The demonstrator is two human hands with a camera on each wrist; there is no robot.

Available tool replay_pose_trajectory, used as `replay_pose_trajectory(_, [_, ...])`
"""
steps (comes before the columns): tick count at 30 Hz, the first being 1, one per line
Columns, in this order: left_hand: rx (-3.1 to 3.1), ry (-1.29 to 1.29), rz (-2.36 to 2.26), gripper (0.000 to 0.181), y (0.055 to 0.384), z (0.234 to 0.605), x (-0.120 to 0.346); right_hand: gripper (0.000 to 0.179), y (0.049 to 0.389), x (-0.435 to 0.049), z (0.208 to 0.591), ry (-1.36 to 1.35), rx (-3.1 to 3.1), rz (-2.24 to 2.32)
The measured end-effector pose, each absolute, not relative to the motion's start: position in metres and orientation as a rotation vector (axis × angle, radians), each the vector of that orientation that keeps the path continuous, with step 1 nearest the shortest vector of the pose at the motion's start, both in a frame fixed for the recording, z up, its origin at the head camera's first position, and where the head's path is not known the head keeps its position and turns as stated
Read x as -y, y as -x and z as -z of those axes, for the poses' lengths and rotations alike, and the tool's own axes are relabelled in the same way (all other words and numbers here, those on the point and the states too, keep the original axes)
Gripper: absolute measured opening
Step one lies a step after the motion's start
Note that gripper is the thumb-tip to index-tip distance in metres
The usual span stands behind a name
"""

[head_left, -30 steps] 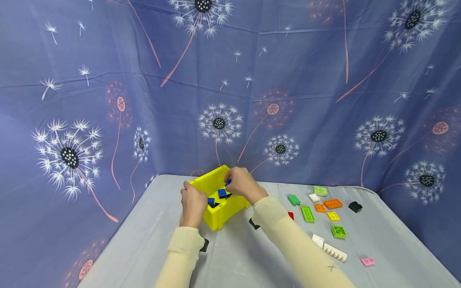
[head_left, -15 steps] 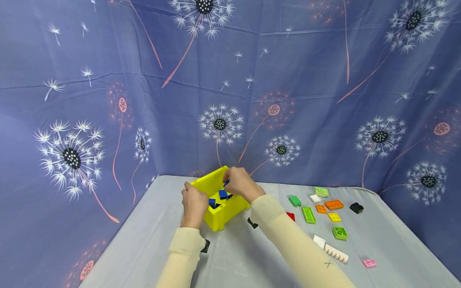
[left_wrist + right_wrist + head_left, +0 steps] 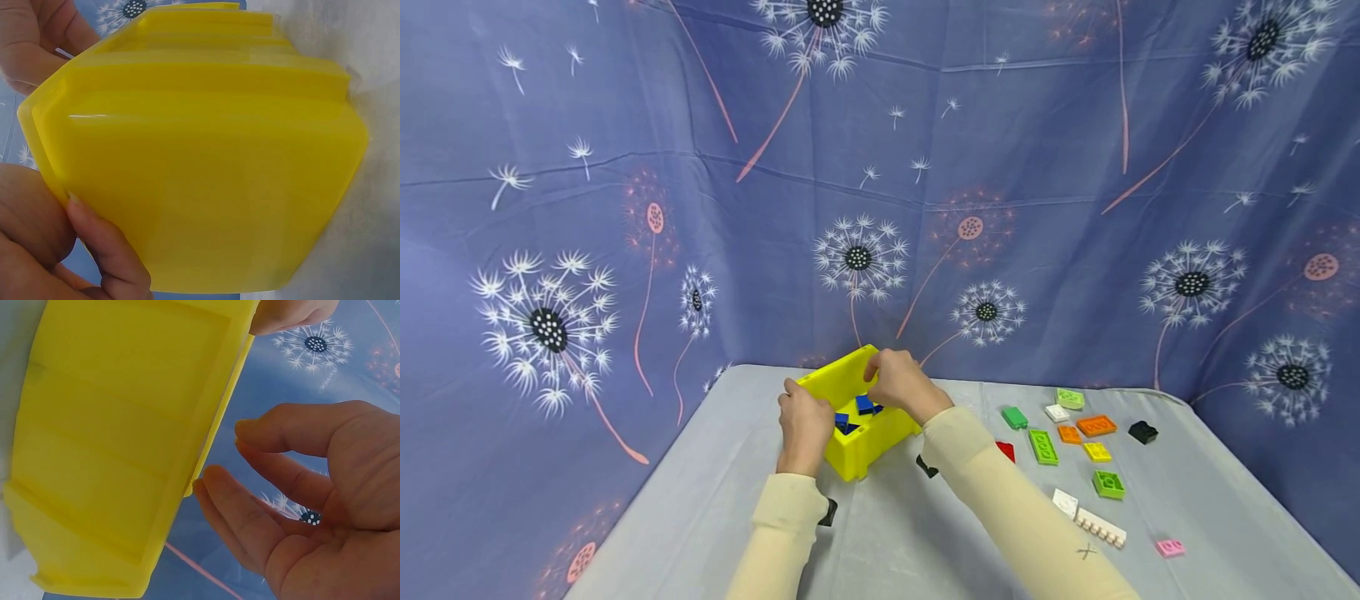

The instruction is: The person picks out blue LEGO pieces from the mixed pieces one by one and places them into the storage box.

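A yellow plastic box stands at the far middle of the table with its top uncovered. Several blue toy bricks lie inside it. My left hand grips the box by its left end, the thumb pressed against the outer wall in the left wrist view. Over the right part of the box hovers my right hand. In the right wrist view its fingers are loosely bent, thumb and index fingertip close together, and nothing shows between them. Part of the box's inside is hidden behind both hands.
Loose toy bricks are scattered over the right side of the table: a green one, an orange one, a black one, a long white one, a pink one and others. A dandelion-print cloth hangs behind.
A blue brick seen in my right fingers earlier has left them, and the fingers have loosened above the box. My left hand and the box hold their place.
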State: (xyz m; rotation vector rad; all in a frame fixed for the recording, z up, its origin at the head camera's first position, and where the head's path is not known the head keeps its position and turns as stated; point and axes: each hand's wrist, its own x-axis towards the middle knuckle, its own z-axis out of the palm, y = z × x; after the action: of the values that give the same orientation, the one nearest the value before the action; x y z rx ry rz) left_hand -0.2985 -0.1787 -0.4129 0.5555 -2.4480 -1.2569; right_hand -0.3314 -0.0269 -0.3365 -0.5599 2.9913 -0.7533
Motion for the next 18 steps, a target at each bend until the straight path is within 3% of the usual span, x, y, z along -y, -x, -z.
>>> replay_pose_trajectory(8, [2.47,-0.525,1.273,0.072,0.299,0.412,0.175,0.033,0.33,0.016,0.333,0.556,-3.009,0.72])
replay_pose_trajectory(18, [2.609,-0.479,1.241,0.074,0.286,0.403,0.21,0.03,0.323,0.006,0.306,0.681,-3.051,0.764])
